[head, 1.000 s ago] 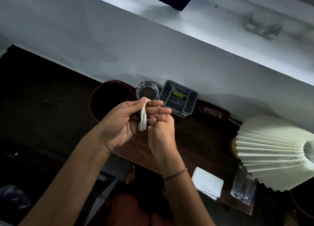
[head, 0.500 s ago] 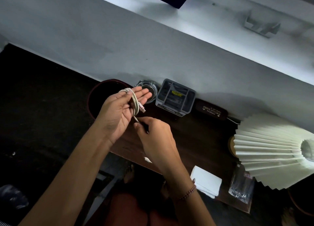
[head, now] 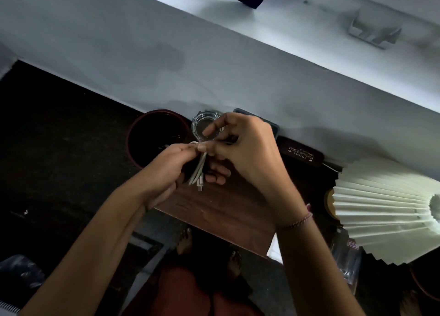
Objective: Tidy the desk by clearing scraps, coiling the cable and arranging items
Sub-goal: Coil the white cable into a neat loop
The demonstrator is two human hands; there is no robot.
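- The cable-coiling step is in hand: the white cable (head: 198, 170) is gathered into a short bundle of loops and held in the air over the back half of the counter (head: 214, 211), touching nothing on it.
- The left hand (head: 171, 163) grips the bundle from the left, its fingers closed round the top of the loops.
- The right hand (head: 247, 154) meets it from the right, its thumb pressed against the same top bend and its forefinger lifted and crooked above. Which hand the fingers curled under the strands belong to I cannot tell.
- The strands hang down between the hands, with one connector end (head: 200, 186) dangling free at the bottom.
- As I judge it, the coil is nearly made but not secured. The next move calls for tucking or wrapping that loose end so the loops hold, without letting the pinch at the top slip.
- Then the bundle needs a resting place. Along the back edge stand a dark round bowl (head: 152, 137) at the left corner, a glass ashtray (head: 202, 127) just beside it, and a glasses case (head: 301, 155) further right.
- A white paper scrap (head: 273, 249) lies at the near edge toward the right, by the pleated lamp shade (head: 381, 215). It looks like clearing left to do.
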